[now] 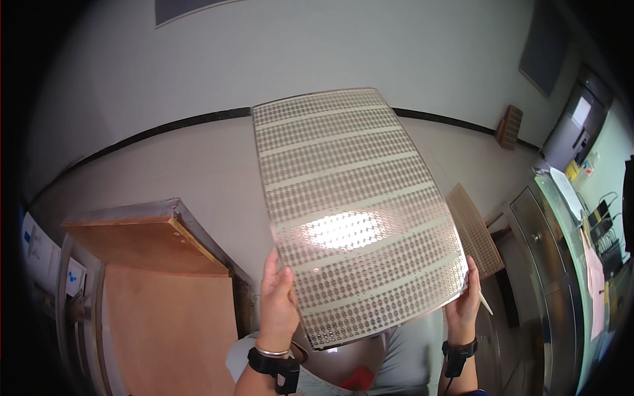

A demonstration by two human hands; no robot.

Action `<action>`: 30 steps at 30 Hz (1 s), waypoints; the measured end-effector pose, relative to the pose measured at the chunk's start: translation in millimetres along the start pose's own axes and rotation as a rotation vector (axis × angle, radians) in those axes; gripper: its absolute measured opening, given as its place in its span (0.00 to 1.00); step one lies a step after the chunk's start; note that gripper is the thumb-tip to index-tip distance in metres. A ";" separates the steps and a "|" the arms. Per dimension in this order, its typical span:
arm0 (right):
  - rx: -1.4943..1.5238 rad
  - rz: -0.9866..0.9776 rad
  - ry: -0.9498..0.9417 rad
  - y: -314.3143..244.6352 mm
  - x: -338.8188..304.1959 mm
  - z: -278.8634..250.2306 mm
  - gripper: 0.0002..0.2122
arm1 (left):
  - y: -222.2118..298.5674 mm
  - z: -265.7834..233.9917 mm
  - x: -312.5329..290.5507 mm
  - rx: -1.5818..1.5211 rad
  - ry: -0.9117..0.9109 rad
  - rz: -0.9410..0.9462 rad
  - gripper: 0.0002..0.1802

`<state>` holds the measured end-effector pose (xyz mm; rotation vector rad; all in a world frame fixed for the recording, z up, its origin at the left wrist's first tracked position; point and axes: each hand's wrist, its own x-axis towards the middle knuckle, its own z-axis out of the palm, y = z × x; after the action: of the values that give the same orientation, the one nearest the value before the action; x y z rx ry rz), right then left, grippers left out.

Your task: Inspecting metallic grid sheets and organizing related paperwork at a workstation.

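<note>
A large, shiny rectangular panel [343,165] spans the middle of the head view, covered with rows of small repeated shapes between plain pale bands. A bright glare washes out part of its lower half. My left hand [279,297] grips the panel's left edge near the bottom, thumb over the front. On the opposite edge, my right hand [463,297] is closed round the lower right corner, its fingertips partly behind the panel. A thin white pointed stick [487,304] juts out beside the right hand; whether that hand holds it is unclear.
To the left stands a brown wooden box-like stand [168,323] with a raised board. A similar patterned panel [474,231] leans at the right, by a drawer cabinet [531,231]. Papers and cables lie on the glass-topped desk [561,218]. Another brown stack [509,127] rests against the wall.
</note>
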<state>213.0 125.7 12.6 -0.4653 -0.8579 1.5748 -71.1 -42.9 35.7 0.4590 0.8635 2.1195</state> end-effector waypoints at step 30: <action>-0.224 0.075 -0.108 -35.6 -14.5 21.7 0.23 | -5.6 -25.2 5.3 -0.012 0.050 -0.034 0.28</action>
<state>224.0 106.2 50.6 -0.5818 -1.1173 1.5907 -85.8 -47.0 14.1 0.3838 0.8805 2.1117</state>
